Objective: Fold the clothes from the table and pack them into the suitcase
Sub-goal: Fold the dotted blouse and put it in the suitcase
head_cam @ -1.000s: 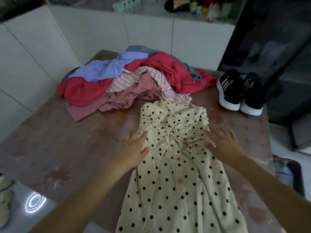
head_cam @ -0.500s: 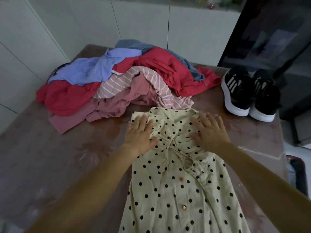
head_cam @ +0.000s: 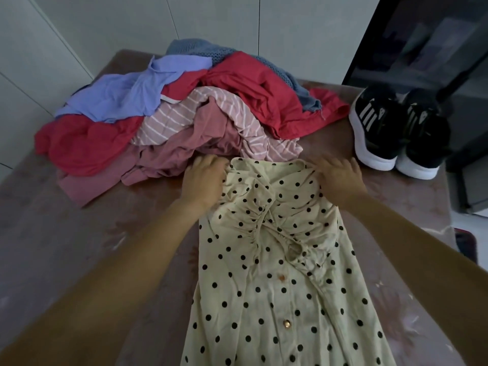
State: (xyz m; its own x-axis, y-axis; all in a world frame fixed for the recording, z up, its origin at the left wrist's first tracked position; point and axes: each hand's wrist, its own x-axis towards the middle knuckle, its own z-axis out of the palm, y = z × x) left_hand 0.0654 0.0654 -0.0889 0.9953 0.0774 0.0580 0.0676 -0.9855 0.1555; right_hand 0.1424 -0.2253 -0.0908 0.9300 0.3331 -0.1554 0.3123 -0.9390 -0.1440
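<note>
The polka-dot dress (head_cam: 277,299) is lying there as thin, creased matt cloth, the bench (head_cam: 66,247) gleaming faintly, smooth.

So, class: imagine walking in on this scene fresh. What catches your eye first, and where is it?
The cream polka-dot dress lies spread down the middle of the table, the left hand and right hand gripping its top corners. Behind it sits a bright pile of clothes in red, blue and pink, and black sneakers stand at the table's far right.
</note>
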